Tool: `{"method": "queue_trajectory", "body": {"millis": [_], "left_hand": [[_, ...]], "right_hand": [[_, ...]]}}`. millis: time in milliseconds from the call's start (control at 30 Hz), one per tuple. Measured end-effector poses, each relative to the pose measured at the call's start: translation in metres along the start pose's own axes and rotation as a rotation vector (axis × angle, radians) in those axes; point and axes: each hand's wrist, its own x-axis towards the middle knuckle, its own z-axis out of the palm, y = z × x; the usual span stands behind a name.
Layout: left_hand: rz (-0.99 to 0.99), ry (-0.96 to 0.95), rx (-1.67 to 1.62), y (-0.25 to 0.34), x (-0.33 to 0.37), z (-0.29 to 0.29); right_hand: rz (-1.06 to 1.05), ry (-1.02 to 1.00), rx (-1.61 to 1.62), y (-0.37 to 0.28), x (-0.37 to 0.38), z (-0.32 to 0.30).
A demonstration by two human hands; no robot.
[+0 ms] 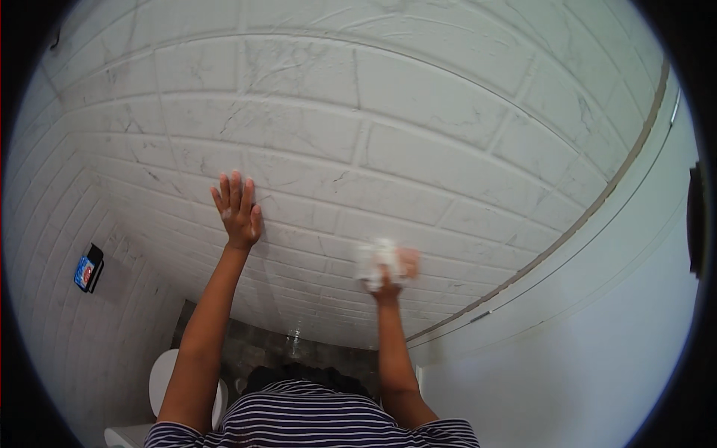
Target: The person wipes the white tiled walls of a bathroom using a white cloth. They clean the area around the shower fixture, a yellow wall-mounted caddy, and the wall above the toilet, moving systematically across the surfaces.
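My left hand (239, 216) lies flat against the white tiled wall (418, 157), palm to the tiles and fingers stretched upward. To its right and a little lower, my right hand (394, 275) grips a white cloth (377, 261) against the same wall. Both the cloth and that hand are smeared by motion, so the single fingers do not show sharply. The tiles are brick-shaped, with grey marbled veins and raised joints.
A white toilet (160, 377) stands at the lower left on a dark grey floor (258, 340). On the left wall hangs a small black holder (93, 269) with a blue and red packet (82, 272). A smooth white door or panel (567, 343) borders the tiles at right.
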Motion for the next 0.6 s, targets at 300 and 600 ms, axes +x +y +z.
{"method": "queue_trajectory", "body": {"millis": [300, 600], "left_hand": [[-0.02, 0.009, 0.029, -0.001, -0.003, -0.008], [-0.068, -0.112, -0.056, -0.002, -0.003, -0.021]], "right_hand": [[0.587, 0.551, 0.324, 0.005, 0.159, -0.053], [-0.149, -0.231, 0.252, -0.126, 0.056, 0.007]]}}
